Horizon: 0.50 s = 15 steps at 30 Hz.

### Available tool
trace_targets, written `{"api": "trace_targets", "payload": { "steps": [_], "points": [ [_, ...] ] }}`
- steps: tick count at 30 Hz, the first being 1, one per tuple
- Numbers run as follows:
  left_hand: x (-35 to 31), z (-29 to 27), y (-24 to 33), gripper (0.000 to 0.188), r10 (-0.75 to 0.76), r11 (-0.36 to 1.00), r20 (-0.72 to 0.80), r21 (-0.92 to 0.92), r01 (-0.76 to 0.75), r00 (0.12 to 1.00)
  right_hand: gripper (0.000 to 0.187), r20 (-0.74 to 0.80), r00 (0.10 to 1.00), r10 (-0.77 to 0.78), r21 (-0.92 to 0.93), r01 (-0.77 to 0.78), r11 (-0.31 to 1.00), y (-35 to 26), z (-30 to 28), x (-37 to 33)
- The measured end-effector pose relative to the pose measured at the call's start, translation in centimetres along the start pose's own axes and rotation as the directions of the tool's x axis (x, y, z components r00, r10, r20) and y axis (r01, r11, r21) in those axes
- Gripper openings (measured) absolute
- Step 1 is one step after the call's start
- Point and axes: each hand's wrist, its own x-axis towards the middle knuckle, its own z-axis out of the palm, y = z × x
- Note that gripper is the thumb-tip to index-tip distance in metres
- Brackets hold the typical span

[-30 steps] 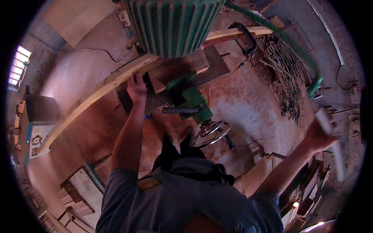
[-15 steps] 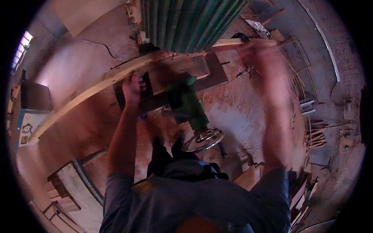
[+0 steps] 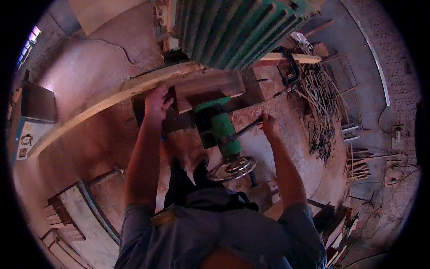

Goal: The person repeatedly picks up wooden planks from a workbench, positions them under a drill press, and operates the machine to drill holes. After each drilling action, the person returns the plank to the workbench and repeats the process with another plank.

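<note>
My left hand rests on the dark metal machine table, its fingers apart, next to a long pale wooden beam. A brown wooden block lies on the table to the right of that hand. My right hand is closed around the end of a dark lever. This lever sticks out from the green machine part in front of me, which carries a shiny handwheel. Above the beam hangs a green ribbed housing, covering part of it.
A black clamp stands at the beam's right end. Thin wood offcuts are heaped on the floor at right. On the left, a grey-white cabinet stands by the beam's end. A pale board lies at lower left.
My right hand has come down and left from near the clamp and taken hold of the lever. My left hand stays by the beam, with its fingers slightly shifted.
</note>
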Motion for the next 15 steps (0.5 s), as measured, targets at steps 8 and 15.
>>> {"api": "trace_targets", "payload": {
  "steps": [8,15],
  "points": [
    [-1.8,-7.8,4.3,0.023,0.094,0.962,-0.039,-0.254,-0.101,0.995,0.028,-0.047,0.951,0.307,0.733,-0.176,0.657,-7.2,-5.9,-6.2],
    [-6.5,-25.4,11.3,0.034,0.570,0.774,-0.044,-0.308,-0.553,0.821,0.024,-0.005,0.997,0.077,0.770,-0.045,0.636,-14.8,-7.8,-11.4]
  ]
}}
